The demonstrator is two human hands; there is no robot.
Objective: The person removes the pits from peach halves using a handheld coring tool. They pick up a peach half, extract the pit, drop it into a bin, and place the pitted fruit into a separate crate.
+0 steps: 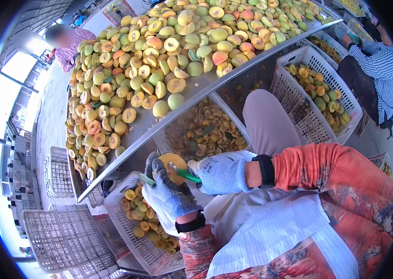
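My left hand [171, 190], in a grey-blue work glove, is closed around a halved peach [174, 163] with its yellow cut face turned up. A pale green sliver [147, 179] shows at the edge of that glove. In the fist of my gloved right hand [222, 174] is a small pitting tool with a green handle [188, 176]. Its thin metal tip overlaps the cut face of the peach. Both hands are over my lap, just in front of the metal table's rim [192, 101].
Halved peaches [136, 69] are heaped on the table. Below its edge, a crate [240, 125] contains pits and scraps. Crates of peach halves stand at left [113, 204] and right [305, 118]. Stacked crates [62, 232] are at far left. One person [68, 44] is behind the table, another [382, 69] at right.
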